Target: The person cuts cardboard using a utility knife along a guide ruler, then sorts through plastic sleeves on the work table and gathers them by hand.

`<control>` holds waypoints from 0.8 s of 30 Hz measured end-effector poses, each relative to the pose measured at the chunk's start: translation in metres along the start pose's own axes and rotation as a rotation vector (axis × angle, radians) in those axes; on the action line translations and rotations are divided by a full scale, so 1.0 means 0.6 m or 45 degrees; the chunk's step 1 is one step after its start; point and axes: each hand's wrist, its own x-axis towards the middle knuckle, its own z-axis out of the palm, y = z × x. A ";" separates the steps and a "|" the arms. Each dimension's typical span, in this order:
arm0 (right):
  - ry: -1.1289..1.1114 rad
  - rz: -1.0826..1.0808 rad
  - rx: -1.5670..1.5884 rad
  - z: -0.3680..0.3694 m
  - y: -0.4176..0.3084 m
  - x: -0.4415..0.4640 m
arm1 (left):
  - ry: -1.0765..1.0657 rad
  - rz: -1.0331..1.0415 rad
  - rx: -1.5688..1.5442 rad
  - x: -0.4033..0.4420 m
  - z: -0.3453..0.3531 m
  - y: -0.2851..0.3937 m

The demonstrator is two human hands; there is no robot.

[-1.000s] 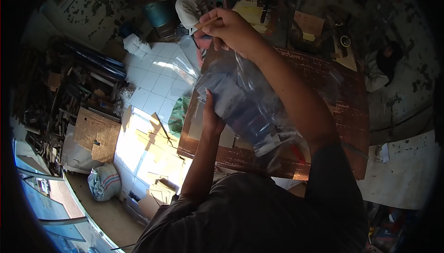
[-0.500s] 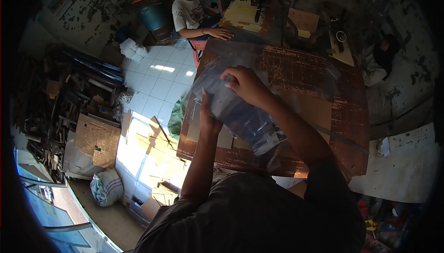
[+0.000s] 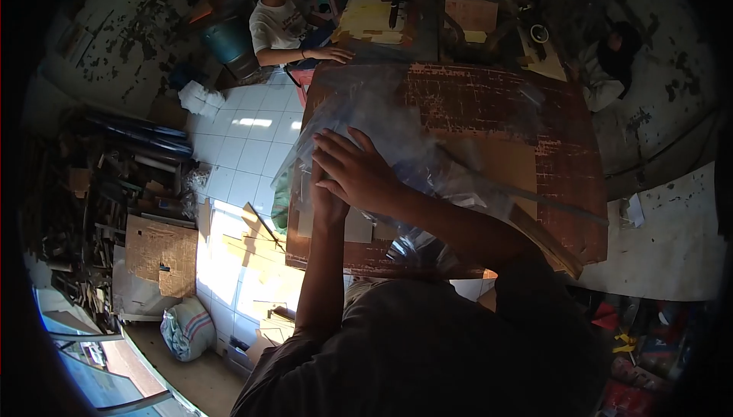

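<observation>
A clear plastic bag (image 3: 385,115) lies loose and crumpled over the left part of the brown table, its lower end bunched near my body. My left hand (image 3: 328,202) holds the bag at its left side; most of its fingers are hidden behind my other hand. Across those fingers lies my right hand (image 3: 357,169), with its fingers stretched out and somewhat apart, over the plastic. Beneath the bag, flat cardboard (image 3: 489,161) shows on the tabletop.
The worn brown table (image 3: 569,188) carries a wooden strip (image 3: 546,241) at its front right. Across it sits a person (image 3: 279,28) with a hand on the far surface; another person (image 3: 611,66) is at the right. Scrap wood (image 3: 69,203) and a sack (image 3: 187,329) lie left.
My right hand has come down and left from above the bag onto my left hand, its fingers opening from a curl. The bag's lower end has crumpled. The view has shifted slightly.
</observation>
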 end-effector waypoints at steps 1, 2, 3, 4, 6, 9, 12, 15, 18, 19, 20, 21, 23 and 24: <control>0.096 0.036 -0.038 0.004 -0.004 -0.001 | 0.133 -0.156 -0.016 0.007 0.027 0.017; 0.096 0.056 -0.052 0.006 -0.008 -0.002 | 0.264 -0.310 -0.029 0.014 0.040 0.028; 0.117 0.105 0.024 0.008 -0.012 -0.005 | -0.289 -0.035 0.200 0.015 0.007 0.013; 0.140 0.153 0.103 0.009 -0.016 -0.007 | -0.148 -0.142 0.129 0.017 -0.028 0.007; 0.124 0.172 0.119 0.007 -0.025 -0.003 | 0.014 -0.274 0.039 0.024 -0.014 0.015; 0.062 0.315 0.045 0.008 -0.036 0.010 | 0.087 -0.351 -0.017 0.021 -0.004 0.015; 0.006 0.324 0.114 0.013 -0.040 0.014 | 0.124 -0.408 -0.086 0.009 0.000 0.016; 0.092 0.421 0.268 0.005 -0.018 0.018 | 0.149 -0.449 -0.166 0.007 0.005 0.016; 0.316 0.507 0.303 -0.031 0.032 0.043 | 0.158 -0.448 -0.005 0.021 0.007 0.015; 0.355 0.508 0.242 -0.038 0.054 0.049 | 0.204 -0.395 0.035 0.022 0.008 0.014; 0.378 0.512 0.185 -0.047 0.069 0.054 | 0.249 -0.339 0.075 0.020 0.010 0.011; 0.343 0.483 0.175 -0.048 0.087 0.054 | 0.284 -0.349 0.121 0.018 0.018 0.014; 0.303 0.442 0.178 -0.042 0.102 0.048 | 0.184 -0.318 0.058 0.018 0.013 0.013; 0.177 0.380 0.176 -0.040 0.105 0.043 | 0.185 -0.282 0.075 0.015 0.023 0.014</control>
